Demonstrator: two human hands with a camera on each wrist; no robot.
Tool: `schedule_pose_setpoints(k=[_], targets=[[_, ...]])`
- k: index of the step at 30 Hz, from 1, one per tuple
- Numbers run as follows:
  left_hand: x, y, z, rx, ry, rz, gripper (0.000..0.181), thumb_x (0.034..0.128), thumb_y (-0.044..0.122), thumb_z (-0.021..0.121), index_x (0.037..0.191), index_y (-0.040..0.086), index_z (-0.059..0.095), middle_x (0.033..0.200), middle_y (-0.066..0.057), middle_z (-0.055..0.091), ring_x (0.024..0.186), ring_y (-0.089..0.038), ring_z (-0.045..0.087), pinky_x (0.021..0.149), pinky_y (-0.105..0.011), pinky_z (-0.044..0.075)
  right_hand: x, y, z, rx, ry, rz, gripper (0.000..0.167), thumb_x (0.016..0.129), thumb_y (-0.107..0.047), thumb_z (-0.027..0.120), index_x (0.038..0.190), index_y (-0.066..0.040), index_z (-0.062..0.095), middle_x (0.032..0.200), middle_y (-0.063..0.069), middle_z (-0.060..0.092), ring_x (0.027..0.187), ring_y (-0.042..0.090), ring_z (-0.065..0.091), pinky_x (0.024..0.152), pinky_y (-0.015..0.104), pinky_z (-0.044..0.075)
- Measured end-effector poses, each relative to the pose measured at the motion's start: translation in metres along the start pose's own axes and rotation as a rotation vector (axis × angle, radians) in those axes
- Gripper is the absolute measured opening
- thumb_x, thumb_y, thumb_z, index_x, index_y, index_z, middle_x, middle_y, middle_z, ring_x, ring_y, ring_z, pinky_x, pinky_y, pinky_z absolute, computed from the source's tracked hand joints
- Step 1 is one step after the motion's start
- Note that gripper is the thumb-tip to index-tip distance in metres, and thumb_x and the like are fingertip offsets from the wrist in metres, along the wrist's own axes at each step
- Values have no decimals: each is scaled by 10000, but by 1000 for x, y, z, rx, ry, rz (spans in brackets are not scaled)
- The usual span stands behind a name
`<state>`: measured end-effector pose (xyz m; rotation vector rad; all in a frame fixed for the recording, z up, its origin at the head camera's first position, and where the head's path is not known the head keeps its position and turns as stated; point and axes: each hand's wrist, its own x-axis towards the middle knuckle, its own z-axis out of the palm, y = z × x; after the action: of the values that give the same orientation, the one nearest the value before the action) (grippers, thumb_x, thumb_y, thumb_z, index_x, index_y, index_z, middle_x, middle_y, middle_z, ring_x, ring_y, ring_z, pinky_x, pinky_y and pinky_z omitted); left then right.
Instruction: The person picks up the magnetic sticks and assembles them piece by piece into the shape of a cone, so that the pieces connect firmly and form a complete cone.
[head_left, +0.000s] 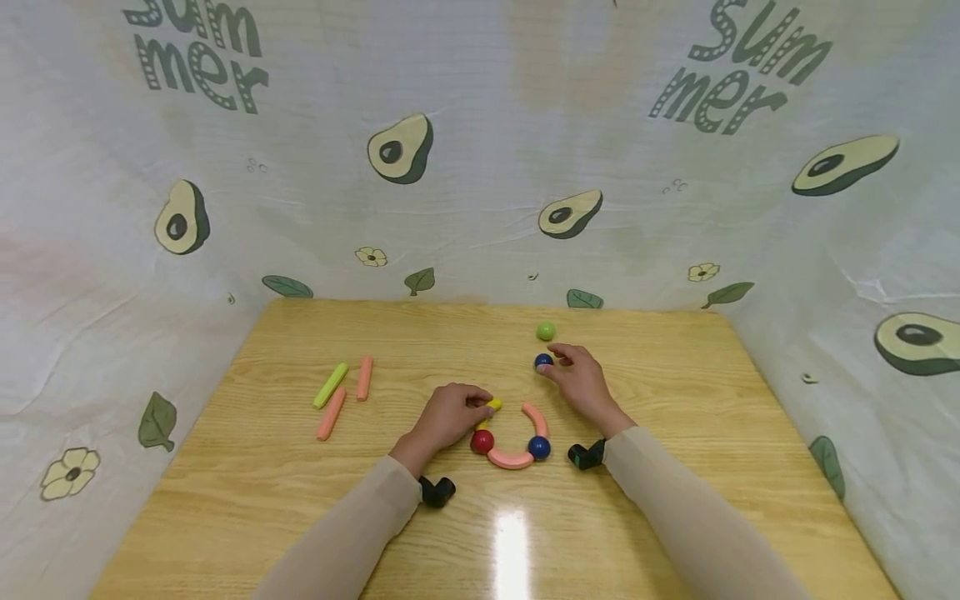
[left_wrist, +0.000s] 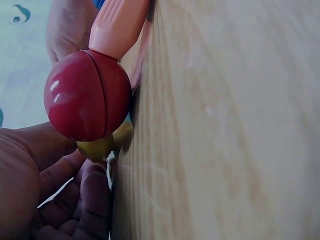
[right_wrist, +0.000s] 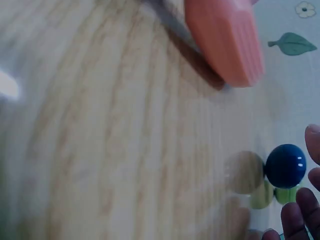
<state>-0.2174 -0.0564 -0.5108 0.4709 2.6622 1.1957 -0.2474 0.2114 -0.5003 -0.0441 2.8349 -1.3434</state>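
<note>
Head view faces forward-down; wrist views skim the table [head_left: 225, 467] closely.

2 beige sleeves [head_left: 352, 533]; 2 black wrist cameras [head_left: 438, 492], seemingly L-shaped.

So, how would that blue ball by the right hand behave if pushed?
The blue ball would probably roll, being round. Its glossy shine suggests a smooth, perhaps slippery surface. Its even outline hints it's stiff, though its weight can't be told.

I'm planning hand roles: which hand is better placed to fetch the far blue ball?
Right hand, probably: its fingers are beside the far blue ball, while the left hand, farther away, holds the yellow piece.
</note>
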Motion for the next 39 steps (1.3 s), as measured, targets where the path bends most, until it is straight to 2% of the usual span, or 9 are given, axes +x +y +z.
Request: schedule_pose_setpoints(k=[9, 15, 21, 27, 31, 39], targets=[[0, 1, -1, 14, 1, -3, 252, 998, 283, 754, 1211, 154, 794, 1010, 59, 758, 880, -70, 654, 832, -329, 567, 5, 4, 8, -11, 3, 35, 548, 1027, -299, 710, 1504, -72, 564, 1423, 203, 575, 1276, 389, 553, 1077, 561, 472], [0, 3, -2, 13, -1, -5, 252, 998, 282, 754, 1208, 150, 795, 997, 60, 757, 865, -67, 649, 823, -323, 564, 6, 4, 9, -33, 13, 28, 497, 1034, -293, 698, 1452, -41, 602, 1348, 206, 636, 1208, 376, 597, 1034, 535, 500], [-1, 4, -2, 8, -2, -8, 247, 996, 278, 755, 1202, 149, 796, 989, 63, 755, 854, -60, 644, 809, -313, 559, 6, 1, 10, -20, -6, 19, 458, 1036, -276, 702, 1429, -55, 619, 1325, 174, 674, 1187, 344, 618, 1011, 503, 517], [-1, 3, -2, -6, -6, -11, 253, 994, 277, 758, 1205, 142, 795, 992, 58, 754, 852, -62, 642, 805, -308, 557, -4, -9, 12, 40, -37, -5, 436, 1023, -284, 720, 1412, -102, 644, 1315, 150, 671, 1203, 326, 609, 1000, 495, 521], [0, 2, -1, -5, -5, -7, 258, 992, 280, 759, 1206, 139, 794, 1008, 54, 756, 861, -62, 641, 818, -309, 561, -14, -15, 14, 34, -74, -39, 426, 1014, -313, 733, 1397, -144, 656, 1279, 98, 686, 1192, 294, 621, 996, 486, 525], [0, 3, -1, 16, -1, -9, 263, 994, 285, 757, 1213, 145, 794, 1036, 45, 763, 898, -77, 656, 850, -331, 568, -31, -18, 20, 36, -148, -109, 425, 992, -308, 756, 1386, -173, 672, 1200, 74, 668, 946, 218, 586, 802, 357, 488]])
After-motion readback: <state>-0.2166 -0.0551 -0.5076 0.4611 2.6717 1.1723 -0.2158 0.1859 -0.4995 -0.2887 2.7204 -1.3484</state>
